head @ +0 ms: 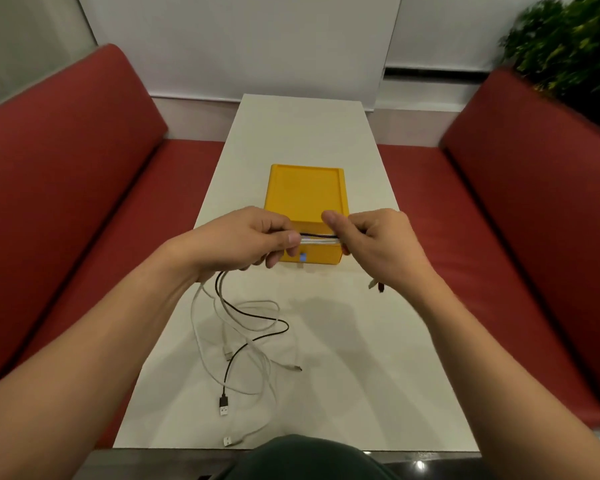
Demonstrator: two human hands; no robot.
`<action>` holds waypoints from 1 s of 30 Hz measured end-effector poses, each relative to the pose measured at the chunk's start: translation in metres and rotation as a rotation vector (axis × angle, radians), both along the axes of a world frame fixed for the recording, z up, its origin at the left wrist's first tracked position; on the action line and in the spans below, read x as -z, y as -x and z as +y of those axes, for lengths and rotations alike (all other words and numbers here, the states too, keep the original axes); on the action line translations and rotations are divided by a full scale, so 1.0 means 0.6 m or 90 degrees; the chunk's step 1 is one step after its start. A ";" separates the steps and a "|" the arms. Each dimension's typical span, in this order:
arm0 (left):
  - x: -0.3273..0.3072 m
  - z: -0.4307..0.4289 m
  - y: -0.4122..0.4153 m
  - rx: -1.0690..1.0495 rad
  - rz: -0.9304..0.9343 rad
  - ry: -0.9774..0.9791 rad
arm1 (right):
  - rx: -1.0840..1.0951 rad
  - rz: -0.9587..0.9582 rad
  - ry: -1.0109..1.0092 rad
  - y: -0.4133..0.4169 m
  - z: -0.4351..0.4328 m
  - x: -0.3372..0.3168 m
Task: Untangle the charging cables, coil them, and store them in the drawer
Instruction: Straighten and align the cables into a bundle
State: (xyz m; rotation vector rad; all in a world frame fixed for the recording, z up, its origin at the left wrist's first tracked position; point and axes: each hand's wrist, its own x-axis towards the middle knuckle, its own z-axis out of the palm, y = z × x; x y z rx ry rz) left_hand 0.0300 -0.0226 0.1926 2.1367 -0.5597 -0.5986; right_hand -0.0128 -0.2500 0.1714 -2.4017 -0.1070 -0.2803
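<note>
A yellow drawer box (305, 195) stands in the middle of the white table (361, 341). In front of it my left hand (246, 240) and my right hand (378, 244) pinch a bundle of cables (321, 239), one black and some white, stretched taut between them. Below my left hand the cables hang and lie tangled in loose loops on the table. The black cable (257, 337) ends in a USB plug (223, 405). A white plug (228, 441) lies near the front edge. Short cable ends (376, 285) dangle under my right hand.
Red cushioned benches (66, 202) flank the narrow table on both sides. A green plant (568, 46) stands at the back right. The table's front edge is just above my dark-clothed lap (302, 459). Bare tabletop lies behind the box and at the right front.
</note>
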 end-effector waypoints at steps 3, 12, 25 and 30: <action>-0.003 0.018 -0.005 -0.010 -0.011 -0.040 | -0.209 0.188 -0.055 0.018 -0.029 -0.027; -0.010 0.018 0.014 -0.029 -0.136 -0.052 | -0.176 0.187 -0.044 0.013 -0.055 -0.021; -0.017 0.026 0.018 -0.032 -0.199 -0.003 | -0.185 0.153 -0.149 0.036 -0.047 -0.042; -0.019 0.022 0.020 -0.032 -0.218 -0.018 | -0.170 0.182 -0.187 0.034 -0.036 -0.038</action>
